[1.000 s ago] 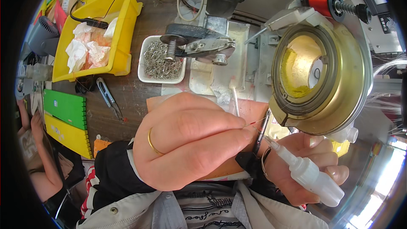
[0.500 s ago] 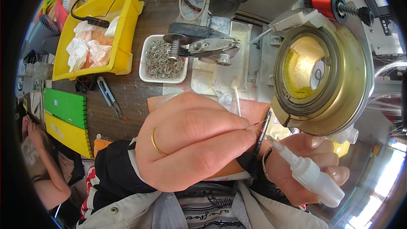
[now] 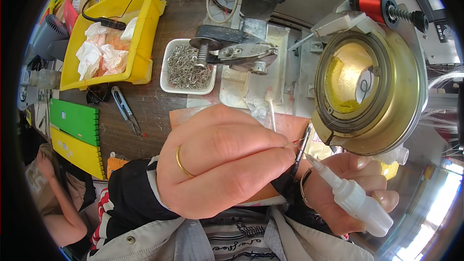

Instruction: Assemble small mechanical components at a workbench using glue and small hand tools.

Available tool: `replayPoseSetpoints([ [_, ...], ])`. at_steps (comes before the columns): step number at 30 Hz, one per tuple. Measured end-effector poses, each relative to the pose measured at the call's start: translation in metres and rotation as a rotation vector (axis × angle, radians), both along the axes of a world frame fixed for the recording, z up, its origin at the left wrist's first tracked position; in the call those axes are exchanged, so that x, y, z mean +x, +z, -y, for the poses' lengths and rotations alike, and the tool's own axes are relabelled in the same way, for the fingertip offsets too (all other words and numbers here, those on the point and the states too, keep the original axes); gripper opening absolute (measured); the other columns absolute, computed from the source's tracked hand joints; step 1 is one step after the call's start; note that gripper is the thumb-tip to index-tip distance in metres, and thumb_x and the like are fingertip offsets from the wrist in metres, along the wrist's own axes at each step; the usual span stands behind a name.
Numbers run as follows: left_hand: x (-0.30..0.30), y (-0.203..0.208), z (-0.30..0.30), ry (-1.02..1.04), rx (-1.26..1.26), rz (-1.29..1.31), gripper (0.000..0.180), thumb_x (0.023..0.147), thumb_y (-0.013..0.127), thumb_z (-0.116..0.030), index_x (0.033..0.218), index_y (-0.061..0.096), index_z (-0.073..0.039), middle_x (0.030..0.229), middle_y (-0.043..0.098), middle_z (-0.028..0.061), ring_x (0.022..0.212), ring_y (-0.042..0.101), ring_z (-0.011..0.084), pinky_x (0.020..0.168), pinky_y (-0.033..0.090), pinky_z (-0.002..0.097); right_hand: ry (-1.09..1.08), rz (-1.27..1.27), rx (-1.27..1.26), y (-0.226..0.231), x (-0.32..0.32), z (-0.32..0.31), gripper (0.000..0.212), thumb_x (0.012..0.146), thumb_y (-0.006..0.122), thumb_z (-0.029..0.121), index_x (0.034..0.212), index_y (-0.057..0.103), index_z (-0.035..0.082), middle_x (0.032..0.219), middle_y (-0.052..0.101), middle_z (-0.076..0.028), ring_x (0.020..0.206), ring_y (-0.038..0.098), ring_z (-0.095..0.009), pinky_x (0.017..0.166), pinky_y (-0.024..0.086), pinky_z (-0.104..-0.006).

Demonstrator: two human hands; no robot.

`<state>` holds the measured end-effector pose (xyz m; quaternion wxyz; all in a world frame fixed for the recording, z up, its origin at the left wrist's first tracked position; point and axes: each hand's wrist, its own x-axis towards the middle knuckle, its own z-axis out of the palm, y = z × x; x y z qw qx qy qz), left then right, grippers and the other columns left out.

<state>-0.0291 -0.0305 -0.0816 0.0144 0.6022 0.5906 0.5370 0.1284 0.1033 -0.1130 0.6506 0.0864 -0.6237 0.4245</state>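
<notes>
My left hand (image 3: pixel 220 159), with a gold ring on one finger, pinches a tiny thin piece at its fingertips. It looks like a fish hook (image 3: pixel 298 143) with a bit of red thread, though most of it is hidden. My right hand (image 3: pixel 333 198) is closed around a small white squeeze bottle of glue (image 3: pixel 365 208). The bottle lies tilted, its narrow nozzle (image 3: pixel 321 168) pointing up and left. Its tip is close to the pinched piece; whether they touch I cannot tell.
Beyond my hands are a white tub of metal hooks (image 3: pixel 212 87), a small clamp machine (image 3: pixel 241 50) and a brass ring-shaped machine head (image 3: pixel 401 101) below a red thread spool (image 3: pixel 369 9). Leftward lie thread snips (image 3: pixel 124 108) and a yellow bin (image 3: pixel 140 63). A person's arm (image 3: pixel 60 203) shows far left.
My left hand has shifted slightly right, bringing the pinched piece nearer the nozzle. My right hand and the bottle stay almost still. At far left, the other person's arm has moved.
</notes>
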Motion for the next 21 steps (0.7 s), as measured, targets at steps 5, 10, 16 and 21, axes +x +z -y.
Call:
replayPoseSetpoints([
  [5,-0.001,0.001,0.0,0.003,-0.004,0.001,0.037,0.072,0.078,0.008,0.102,0.065,-0.009,0.1,0.066,0.0079,0.079,0.065,0.0241,0.069,0.053,0.0333,-0.019,-0.021,0.001,0.0,-0.003,-0.002,0.042,0.097,0.055,0.041,0.112,0.045,0.003,0.069,0.039,-0.002,0.068,0.04,-0.017,0.08,0.046,-0.0411],
  [10,-0.003,-0.001,0.0,-0.005,0.017,-0.011,0.036,0.072,0.077,0.01,0.101,0.066,-0.008,0.099,0.067,0.0085,0.079,0.065,0.0252,0.069,0.052,0.0338,-0.052,0.152,-0.003,0.012,-0.003,0.008,0.038,0.099,0.048,0.038,0.111,0.044,0.002,0.068,0.039,-0.002,0.064,0.04,-0.016,0.074,0.047,-0.0414],
  [16,0.0,-0.006,-0.013,-0.043,0.139,-0.026,0.031,0.071,0.073,0.013,0.096,0.066,-0.004,0.089,0.069,0.0114,0.075,0.065,0.0271,0.067,0.051,0.0347,-0.163,-0.114,-0.03,0.002,-0.008,0.002,0.038,0.091,0.062,0.031,0.106,0.045,0.001,0.068,0.055,-0.011,0.058,0.055,-0.021,0.066,0.058,-0.0436],
  [21,0.0,-0.019,-0.014,0.122,0.177,-0.082,0.026,0.068,0.071,0.013,0.089,0.067,-0.002,0.085,0.067,0.0118,0.075,0.065,0.0297,0.068,0.052,0.037,-0.225,0.153,-0.184,0.013,-0.011,0.011,0.038,0.095,0.051,0.038,0.1,0.046,0.001,0.065,0.055,-0.011,0.054,0.056,-0.025,0.059,0.055,-0.0451],
])
